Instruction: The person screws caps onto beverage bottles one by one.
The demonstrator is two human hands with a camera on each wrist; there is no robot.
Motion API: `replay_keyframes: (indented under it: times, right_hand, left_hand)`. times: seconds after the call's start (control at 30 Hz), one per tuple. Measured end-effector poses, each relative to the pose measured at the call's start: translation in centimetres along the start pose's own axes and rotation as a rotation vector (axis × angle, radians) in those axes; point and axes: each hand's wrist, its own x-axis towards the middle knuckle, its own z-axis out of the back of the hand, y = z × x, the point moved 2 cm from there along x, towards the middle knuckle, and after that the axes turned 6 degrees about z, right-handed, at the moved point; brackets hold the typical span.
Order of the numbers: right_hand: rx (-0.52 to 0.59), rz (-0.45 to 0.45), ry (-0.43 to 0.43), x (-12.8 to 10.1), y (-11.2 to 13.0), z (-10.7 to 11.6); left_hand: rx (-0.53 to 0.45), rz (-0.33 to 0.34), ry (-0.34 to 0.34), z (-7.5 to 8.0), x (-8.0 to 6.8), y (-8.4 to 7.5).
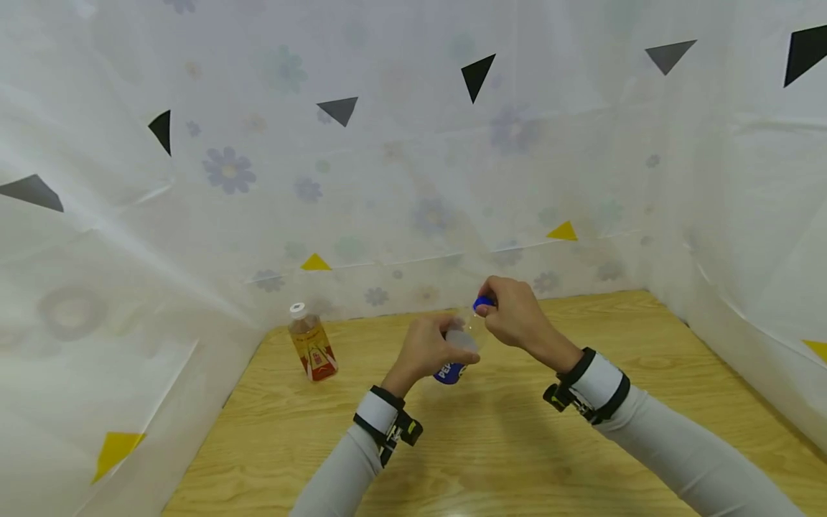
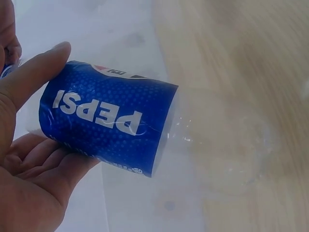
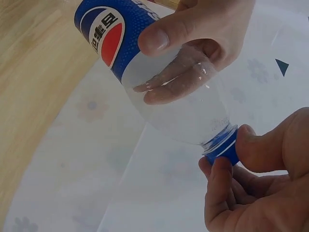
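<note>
Pepsi bottle [image 1: 455, 353] (empty, tilted) sits in the left hand's [image 1: 428, 350] grip; right hand [image 1: 513, 314] pinches its blue cap [image 1: 483, 304].

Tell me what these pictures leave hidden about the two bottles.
- Pepsi bottle: head view, the left hand covers its middle.
- Blue cap: right wrist view, the right hand pinches it; whether it is loosened cannot be told.
- Orange bottle: head view, label too small to read.
</note>
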Motion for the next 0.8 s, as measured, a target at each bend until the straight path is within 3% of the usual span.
replay_keyframes:
  times: [0.4,0.8]
  right_hand:
    - [-0.025,-0.035,-0.009,0.03,0.11,-0.24]
    - [0.024,0.018,-0.014,0.01,-0.27,-0.38]
  left_hand:
    - [0.034,-0.044,-0.103,-0.75,-0.13,-0.38]
    - [0.059,-0.009,-0.087,-0.61,0.20,-0.21]
